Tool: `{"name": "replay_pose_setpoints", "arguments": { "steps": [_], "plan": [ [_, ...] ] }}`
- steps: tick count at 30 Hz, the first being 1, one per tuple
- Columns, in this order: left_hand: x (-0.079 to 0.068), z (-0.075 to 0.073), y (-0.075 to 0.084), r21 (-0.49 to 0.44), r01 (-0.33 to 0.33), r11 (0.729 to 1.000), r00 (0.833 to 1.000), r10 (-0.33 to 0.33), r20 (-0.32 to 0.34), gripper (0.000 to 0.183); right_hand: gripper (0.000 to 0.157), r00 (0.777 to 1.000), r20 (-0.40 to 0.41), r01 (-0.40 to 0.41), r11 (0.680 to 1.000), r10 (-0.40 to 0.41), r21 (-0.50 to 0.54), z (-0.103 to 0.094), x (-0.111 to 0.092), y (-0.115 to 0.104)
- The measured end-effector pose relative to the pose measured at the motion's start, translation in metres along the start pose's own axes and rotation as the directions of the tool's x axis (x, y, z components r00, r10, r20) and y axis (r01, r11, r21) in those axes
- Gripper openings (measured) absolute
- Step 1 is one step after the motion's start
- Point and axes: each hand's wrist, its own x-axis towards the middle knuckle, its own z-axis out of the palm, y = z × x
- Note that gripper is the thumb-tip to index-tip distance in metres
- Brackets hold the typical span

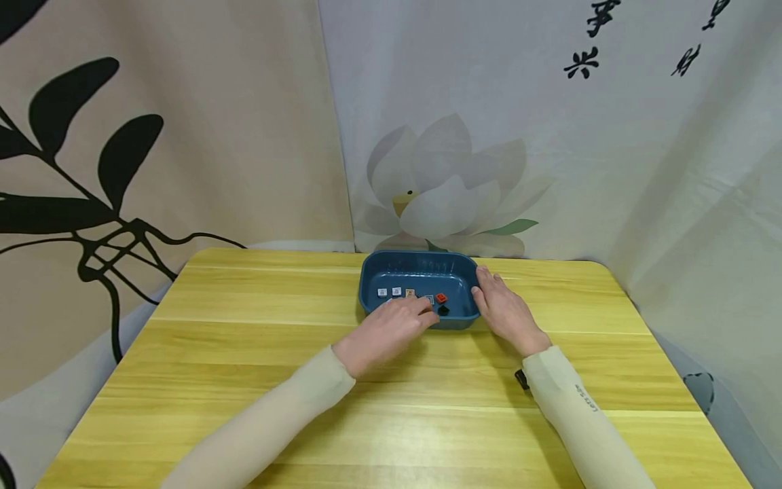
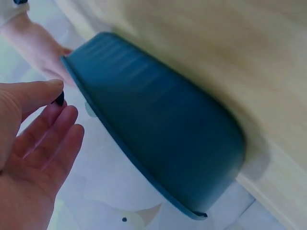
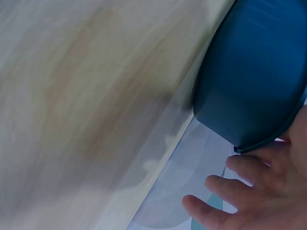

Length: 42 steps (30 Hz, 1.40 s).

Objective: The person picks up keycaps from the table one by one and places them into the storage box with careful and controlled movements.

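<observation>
A blue plastic basin [image 1: 400, 268] stands near the far edge of the table, with several small block-like pieces inside. White pieces [image 1: 382, 293], a tan piece [image 1: 410, 293] and a red piece [image 1: 441, 297] lie on its floor. My left hand [image 1: 394, 329] reaches over the near rim, thumb and forefinger pinching a small black piece [image 2: 59, 99]; the other fingers are loosely bent. At the basin's right end, my right hand [image 1: 504, 309] rests against the rim [image 3: 259, 143], its fingers spread and fairly straight along the outside. The left hand covers part of the row of pieces.
The wooden table [image 1: 275, 299] spreads around the basin on both sides and in front. Close behind its far edge hangs a curtain [image 1: 263, 136] printed with plants and a flower. A small black object [image 1: 522, 379] shows beside the right sleeve.
</observation>
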Motion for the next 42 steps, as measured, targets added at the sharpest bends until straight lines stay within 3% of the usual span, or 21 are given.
{"name": "replay_pose_setpoints", "arguments": {
  "steps": [7,18,30,37,42],
  "plan": [
    [0.022,-0.001,-0.014,-0.056,0.085,0.995,0.996,-0.084,0.005,0.024,0.059,1.0,0.001,0.004,1.0,-0.004,-0.002,0.001,0.0,0.0],
    [0.047,0.012,-0.032,-0.034,0.185,0.982,0.981,-0.182,0.071,0.021,0.059,1.0,0.006,0.001,1.0,-0.001,-0.004,0.0,0.001,-0.001],
    [0.063,0.039,-0.05,-0.057,0.311,0.949,0.926,-0.289,0.241,0.025,0.059,1.0,0.005,0.003,1.0,-0.003,-0.001,0.0,-0.001,-0.001],
    [0.069,0.052,-0.052,-0.062,0.326,0.943,0.914,-0.298,0.275,0.02,0.059,1.0,0.004,0.003,1.0,-0.003,0.002,-0.001,-0.001,-0.002],
    [0.072,0.058,-0.052,-0.029,0.349,0.937,0.896,-0.325,0.304,0.019,0.059,1.0,0.006,0.001,1.0,-0.001,-0.003,-0.001,-0.001,-0.002]
  ]
}}
